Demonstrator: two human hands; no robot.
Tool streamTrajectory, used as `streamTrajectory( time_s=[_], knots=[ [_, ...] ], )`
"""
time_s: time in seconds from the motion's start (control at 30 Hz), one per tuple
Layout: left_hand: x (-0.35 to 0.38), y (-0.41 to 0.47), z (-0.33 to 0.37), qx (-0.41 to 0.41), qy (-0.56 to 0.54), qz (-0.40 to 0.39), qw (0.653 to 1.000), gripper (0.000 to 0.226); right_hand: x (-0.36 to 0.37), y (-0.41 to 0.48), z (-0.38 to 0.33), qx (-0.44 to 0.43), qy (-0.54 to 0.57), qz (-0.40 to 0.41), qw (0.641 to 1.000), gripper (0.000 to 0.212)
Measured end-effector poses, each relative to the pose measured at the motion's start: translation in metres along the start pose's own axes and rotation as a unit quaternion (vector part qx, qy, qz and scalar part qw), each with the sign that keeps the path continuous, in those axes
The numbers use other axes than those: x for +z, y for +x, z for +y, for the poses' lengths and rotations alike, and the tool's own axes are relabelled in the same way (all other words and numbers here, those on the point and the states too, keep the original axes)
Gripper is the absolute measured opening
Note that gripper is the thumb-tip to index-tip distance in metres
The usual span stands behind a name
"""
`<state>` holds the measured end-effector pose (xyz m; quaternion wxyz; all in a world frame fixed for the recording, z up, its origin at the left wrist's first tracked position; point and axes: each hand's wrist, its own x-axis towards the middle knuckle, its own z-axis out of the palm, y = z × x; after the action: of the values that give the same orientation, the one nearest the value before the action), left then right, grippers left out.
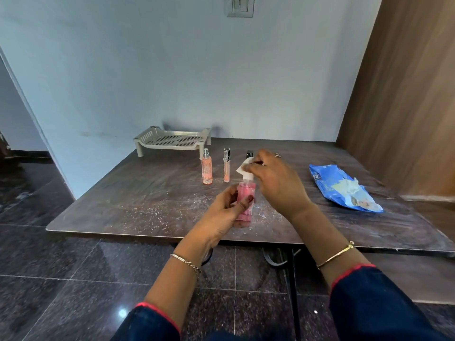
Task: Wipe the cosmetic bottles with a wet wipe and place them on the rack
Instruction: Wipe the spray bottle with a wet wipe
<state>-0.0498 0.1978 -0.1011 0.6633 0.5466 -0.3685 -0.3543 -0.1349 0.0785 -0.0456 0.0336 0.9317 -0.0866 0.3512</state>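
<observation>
Over the near middle of the counter (pixel 147 212), the left hand (pixel 222 215) has its fingers wrapped round the pink bottle (pixel 245 203); the right hand (pixel 275 180) pinches the wet wipe (pixel 242 168) at its cap. It looks light, probably slick when damp, best gripped mid-body. The rack (pixel 172 140) stands empty, far left.

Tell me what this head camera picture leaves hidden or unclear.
- Dark item behind the right hand: mostly covered by the hand and the wet wipe, so what it is cannot be told.
- Pink bottle: its top is under the wipe, its lower body behind the left hand's fingers.
- Labels on the peach bottle and slim tube: too small to read.
- Blue wipes pack: print blurred.
</observation>
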Motion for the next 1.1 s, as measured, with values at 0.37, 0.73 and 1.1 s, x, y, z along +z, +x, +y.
streamTrajectory(
  time_s=[0.37,0.73,1.1],
  knots=[
    [-0.007,-0.003,0.002,0.054,0.123,0.021,0.991,0.024,0.014,0.019,0.003,0.351,0.436,0.095,0.823,0.028],
    [-0.008,0.001,0.002,0.022,-0.052,0.058,0.997,0.021,0.025,-0.011,-0.022,0.296,0.358,0.016,0.885,0.025],
    [-0.004,0.003,0.003,0.023,-0.286,0.089,0.954,0.023,0.019,-0.034,-0.060,0.118,0.163,0.068,0.977,0.026]
  ],
)
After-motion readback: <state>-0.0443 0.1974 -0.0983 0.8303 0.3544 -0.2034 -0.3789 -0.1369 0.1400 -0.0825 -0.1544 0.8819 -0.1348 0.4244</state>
